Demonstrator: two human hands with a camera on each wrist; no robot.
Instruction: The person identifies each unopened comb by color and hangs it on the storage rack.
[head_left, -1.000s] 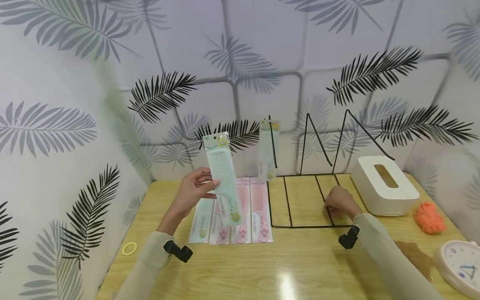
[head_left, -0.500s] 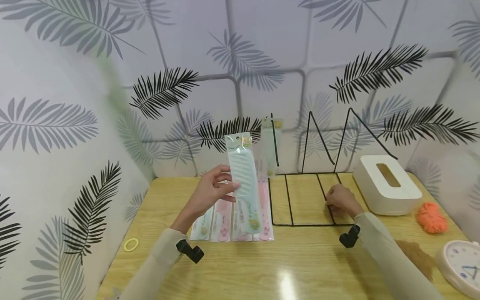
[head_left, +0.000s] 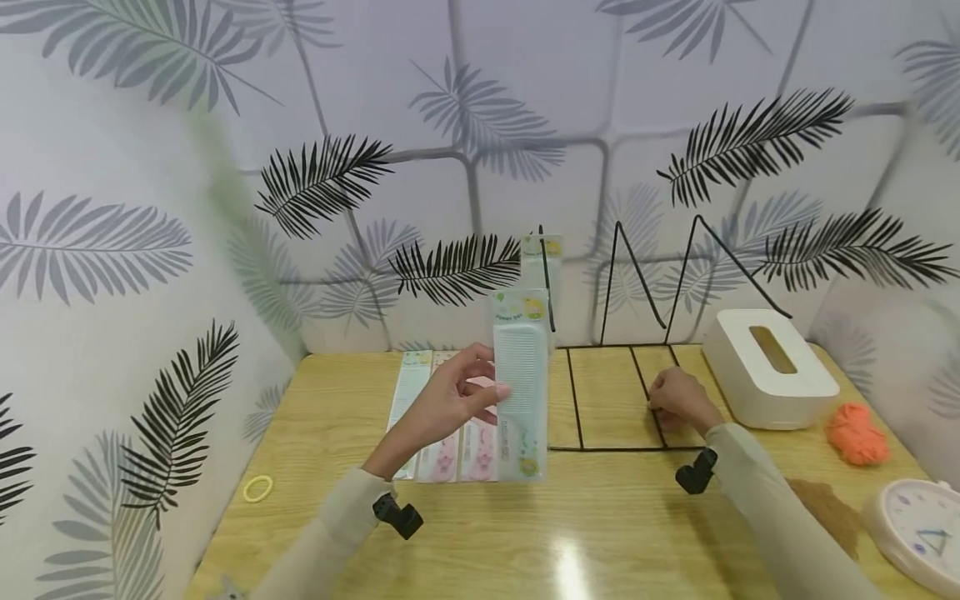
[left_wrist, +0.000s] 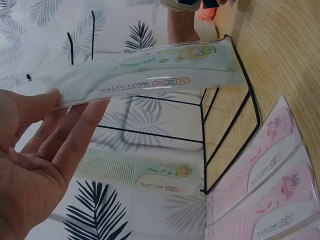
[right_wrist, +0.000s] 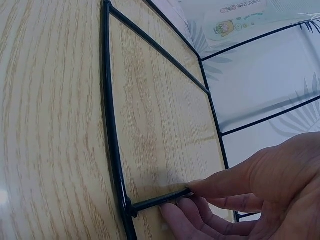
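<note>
The head camera looks forward and down over the worktop; the 2 wrist cameras sit close, both sharing the black wire rack.

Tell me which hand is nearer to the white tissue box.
Right. The right hand rests on the black wire rack just beside the white tissue box. The left hand holds a packaged green comb beyond the rack's far side from the box.

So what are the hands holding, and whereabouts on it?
The left hand pinches a packaged green comb at the left edge of its toothed part. The right hand grips a bar of the black wire rack on the table.
</note>
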